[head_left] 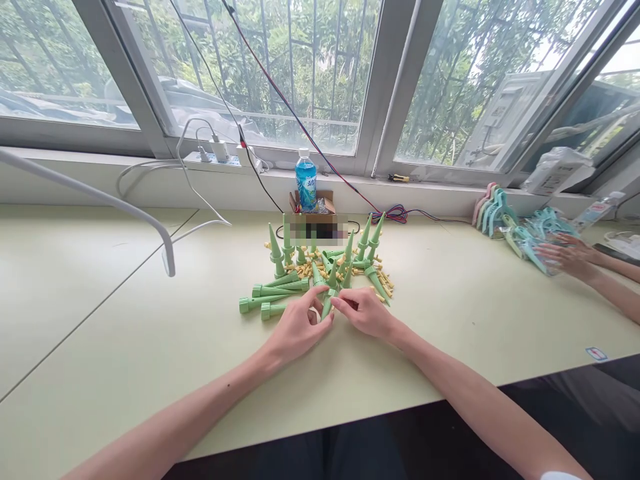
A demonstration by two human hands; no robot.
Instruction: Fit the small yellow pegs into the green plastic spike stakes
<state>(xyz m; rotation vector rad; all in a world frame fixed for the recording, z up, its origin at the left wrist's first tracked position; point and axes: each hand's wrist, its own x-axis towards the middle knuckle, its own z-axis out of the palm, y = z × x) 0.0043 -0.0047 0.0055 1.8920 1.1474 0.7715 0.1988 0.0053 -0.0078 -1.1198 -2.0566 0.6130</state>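
Within left grip (299, 327) | green spike (327, 306) (tilted) | right grip (367, 312) just beside

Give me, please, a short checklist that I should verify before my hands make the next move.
1. Left hand holds a green spike: ok, it sits between thumb and fingers.
2. Right hand is at that spike: ok, its fingertips are beside it.
3. Right hand grips a small part: cannot tell, the fingers hide it.
4. Yellow pieces are neatly gathered: not ok, they lie scattered among the other spikes.
5. Bottle is upright: ok, behind the spikes.
6. Other person's hands are apart from yours: ok, far to the right.
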